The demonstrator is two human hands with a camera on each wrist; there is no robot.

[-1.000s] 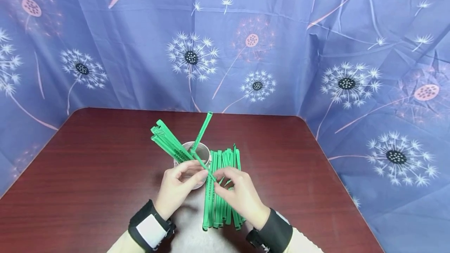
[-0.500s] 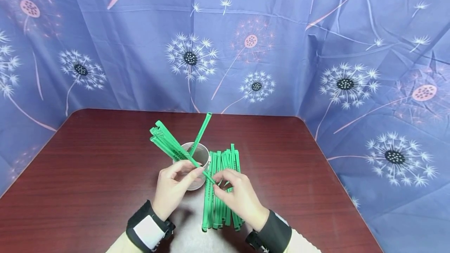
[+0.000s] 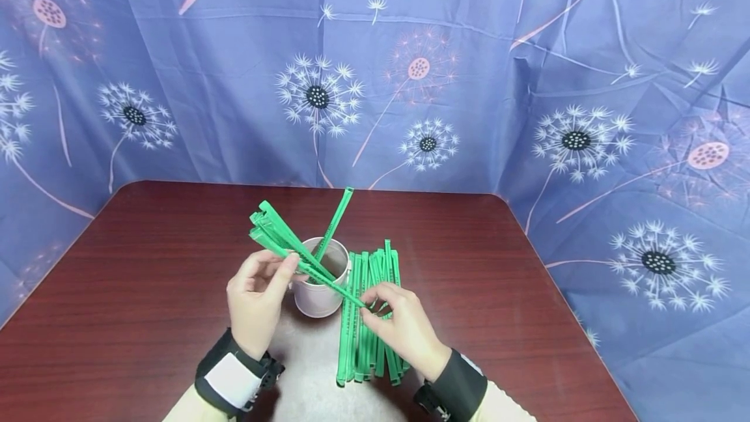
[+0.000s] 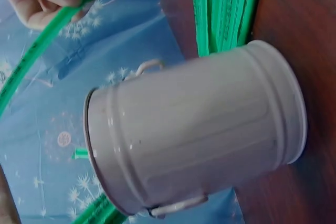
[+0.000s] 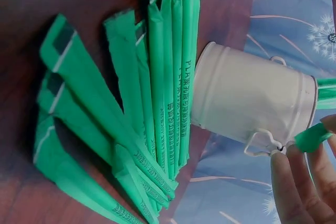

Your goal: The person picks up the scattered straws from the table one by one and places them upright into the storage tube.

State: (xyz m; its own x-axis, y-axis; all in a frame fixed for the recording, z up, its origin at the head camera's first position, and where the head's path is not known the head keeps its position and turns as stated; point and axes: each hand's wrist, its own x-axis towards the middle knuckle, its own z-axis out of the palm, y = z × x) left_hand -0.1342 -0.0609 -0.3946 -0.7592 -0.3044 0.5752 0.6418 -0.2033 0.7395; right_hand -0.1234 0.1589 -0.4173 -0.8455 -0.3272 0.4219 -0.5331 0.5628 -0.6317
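One green paper-wrapped straw slants across the front of the white metal bucket. My right hand pinches its lower end with thumb and fingertips, and in the right wrist view that green end shows between the fingers. Around its upper part, at the bucket's left rim, the thumb and fingers of my left hand pinch the straw. Several wrapped straws stand in the bucket leaning left, and a single one leans right.
Beside the bucket on the right lies a row of several green wrapped straws, partly under my right hand. Both lie on a dark red wooden table with a pale shiny patch at the front. A blue dandelion-print cloth hangs behind.
My left hand has slid up and left along the straw, from near its middle toward its upper end, uncovering the bucket's front. My right hand has hardly moved.
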